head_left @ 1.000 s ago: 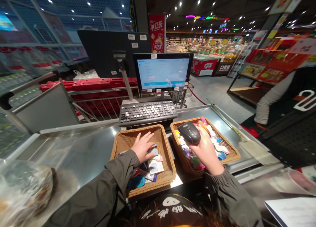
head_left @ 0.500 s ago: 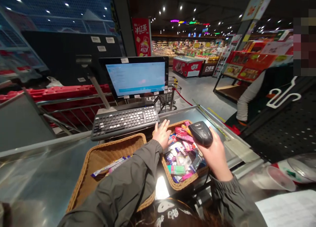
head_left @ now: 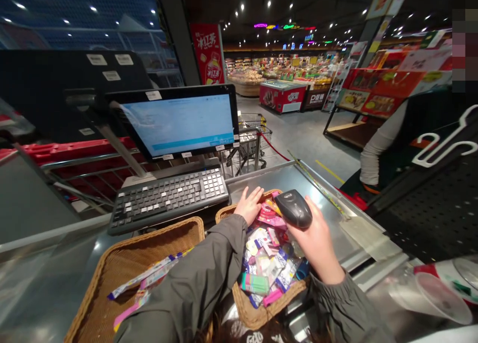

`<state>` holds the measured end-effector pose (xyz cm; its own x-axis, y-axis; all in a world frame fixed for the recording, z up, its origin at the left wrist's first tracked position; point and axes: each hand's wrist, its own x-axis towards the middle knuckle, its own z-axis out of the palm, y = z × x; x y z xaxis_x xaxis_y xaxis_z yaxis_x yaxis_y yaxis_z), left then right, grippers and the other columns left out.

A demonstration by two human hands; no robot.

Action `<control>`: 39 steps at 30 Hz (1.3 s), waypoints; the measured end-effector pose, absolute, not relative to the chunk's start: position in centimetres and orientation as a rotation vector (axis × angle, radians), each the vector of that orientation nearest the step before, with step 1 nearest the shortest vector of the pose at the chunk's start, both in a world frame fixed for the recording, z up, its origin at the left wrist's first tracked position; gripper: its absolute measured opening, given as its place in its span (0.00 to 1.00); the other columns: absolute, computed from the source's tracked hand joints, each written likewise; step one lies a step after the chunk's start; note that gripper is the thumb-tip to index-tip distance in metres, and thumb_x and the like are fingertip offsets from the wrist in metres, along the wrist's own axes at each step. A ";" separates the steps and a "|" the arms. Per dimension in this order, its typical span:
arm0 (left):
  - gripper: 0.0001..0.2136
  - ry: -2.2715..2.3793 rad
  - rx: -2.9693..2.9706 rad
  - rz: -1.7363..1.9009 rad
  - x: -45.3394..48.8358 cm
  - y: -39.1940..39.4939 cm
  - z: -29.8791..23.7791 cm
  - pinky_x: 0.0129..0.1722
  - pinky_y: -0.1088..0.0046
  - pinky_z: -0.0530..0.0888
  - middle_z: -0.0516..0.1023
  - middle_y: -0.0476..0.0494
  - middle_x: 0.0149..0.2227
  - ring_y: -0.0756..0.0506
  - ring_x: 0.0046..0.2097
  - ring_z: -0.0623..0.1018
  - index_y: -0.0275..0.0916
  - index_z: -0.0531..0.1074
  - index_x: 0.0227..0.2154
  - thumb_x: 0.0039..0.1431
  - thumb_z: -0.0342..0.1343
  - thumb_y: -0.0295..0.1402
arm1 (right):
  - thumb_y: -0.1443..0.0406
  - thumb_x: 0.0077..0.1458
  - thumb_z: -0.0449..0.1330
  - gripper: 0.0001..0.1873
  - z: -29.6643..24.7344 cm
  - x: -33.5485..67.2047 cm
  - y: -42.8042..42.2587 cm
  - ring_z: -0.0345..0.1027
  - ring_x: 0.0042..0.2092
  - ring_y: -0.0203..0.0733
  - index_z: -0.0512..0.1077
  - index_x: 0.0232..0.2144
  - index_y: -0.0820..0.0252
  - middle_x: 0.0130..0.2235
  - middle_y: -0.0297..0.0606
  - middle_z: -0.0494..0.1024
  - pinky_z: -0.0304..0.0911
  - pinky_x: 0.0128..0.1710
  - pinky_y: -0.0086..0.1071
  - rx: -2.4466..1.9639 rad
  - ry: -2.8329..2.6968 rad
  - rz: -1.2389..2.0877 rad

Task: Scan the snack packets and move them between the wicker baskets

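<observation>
My right hand (head_left: 317,243) is wrapped round a black handheld barcode scanner (head_left: 294,208), held above the right wicker basket (head_left: 257,313), which is full of small colourful packets (head_left: 267,266). My left hand (head_left: 248,204) reaches across into the far end of that basket, fingers spread and resting on the packets near a pink one (head_left: 267,214). The left wicker basket (head_left: 123,256) holds a few long thin packets (head_left: 149,276). My left sleeve crosses over the gap between the two baskets.
A keyboard (head_left: 170,196) and a lit monitor (head_left: 179,121) stand behind the baskets on the steel checkout counter (head_left: 291,176). Another person in a dark vest with a white sleeve (head_left: 377,146) stands at the right. A plastic cup (head_left: 440,295) lies at lower right.
My left hand left the left basket and crossed over into the far end of the right basket. The scanner stayed in my right hand. The view swung to the right.
</observation>
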<state>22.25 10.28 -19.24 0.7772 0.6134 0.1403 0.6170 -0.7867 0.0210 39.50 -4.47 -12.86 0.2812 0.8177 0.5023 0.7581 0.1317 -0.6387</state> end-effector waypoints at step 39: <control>0.37 -1.500 -2.884 -0.345 19.4 5.0 -18.8 0.66 0.37 0.45 0.45 0.28 0.71 0.26 0.70 0.47 0.36 0.68 0.51 0.40 0.63 0.55 | 0.56 0.53 0.61 0.26 -13.1 38.7 -4.0 0.59 0.64 0.60 0.69 0.53 0.62 0.54 0.51 0.74 0.57 0.62 0.56 -1.566 -1.549 0.091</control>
